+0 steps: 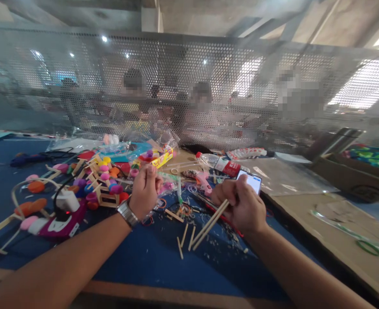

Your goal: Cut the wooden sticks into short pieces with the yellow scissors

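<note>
My right hand (241, 205) is closed round two thin wooden sticks (210, 225) that slant down to the left over the blue tabletop (157, 262). My left hand (146, 191), with a metal watch at the wrist, is closed in a pinch; whatever it may hold is too small to make out. Short wooden sticks (184, 235) lie on the table between the hands. Beyond my right hand a lit phone (250, 181) shows in part. A pink glue gun (204, 183) rests between the hands, farther back.
Colourful caps and wooden frames (104, 178) are piled at the left, near a purple power strip (62, 223) with a white plug. A plastic bottle (218, 164) lies at the back. Cardboard (331, 223) and an open box (359, 176) stand at the right. People show behind a perforated screen (241, 64).
</note>
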Demonstrator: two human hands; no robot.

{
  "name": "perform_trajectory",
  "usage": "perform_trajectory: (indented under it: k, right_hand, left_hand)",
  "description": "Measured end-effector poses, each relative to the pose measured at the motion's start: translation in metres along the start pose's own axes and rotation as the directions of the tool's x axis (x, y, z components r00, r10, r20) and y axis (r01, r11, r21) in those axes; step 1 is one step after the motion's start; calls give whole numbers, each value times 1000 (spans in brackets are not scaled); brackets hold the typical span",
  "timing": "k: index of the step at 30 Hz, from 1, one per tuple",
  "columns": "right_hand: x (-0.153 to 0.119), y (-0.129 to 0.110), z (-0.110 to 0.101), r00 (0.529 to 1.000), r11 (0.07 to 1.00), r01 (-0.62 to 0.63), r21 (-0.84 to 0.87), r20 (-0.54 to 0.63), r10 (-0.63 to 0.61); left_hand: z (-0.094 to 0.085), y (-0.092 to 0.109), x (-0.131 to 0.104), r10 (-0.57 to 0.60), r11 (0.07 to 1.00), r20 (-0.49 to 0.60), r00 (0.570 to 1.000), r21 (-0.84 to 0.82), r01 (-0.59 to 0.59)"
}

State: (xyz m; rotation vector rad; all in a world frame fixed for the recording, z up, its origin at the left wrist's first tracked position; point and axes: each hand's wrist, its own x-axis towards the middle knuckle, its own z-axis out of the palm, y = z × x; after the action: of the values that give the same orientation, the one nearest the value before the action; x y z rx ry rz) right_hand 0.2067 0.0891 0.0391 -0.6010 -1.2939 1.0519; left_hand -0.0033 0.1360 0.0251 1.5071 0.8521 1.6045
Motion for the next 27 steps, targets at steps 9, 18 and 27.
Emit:
perform_trajectory:
  k: [9,18,27]
  right_hand:
    - [-5,4,3,979,989,-148,3,139,146]
    - [-5,2,2,959,959,-222,177,219,182]
    - [-7,3,3,927,953,-258,161,320,197]
  left_hand:
    - [-2,5,-7,37,980,191,981,183,-73]
    - [-6,11,-4,67,899,253,965,405,-169]
    - [-5,12,-6,-2,831,354,935,521,-195]
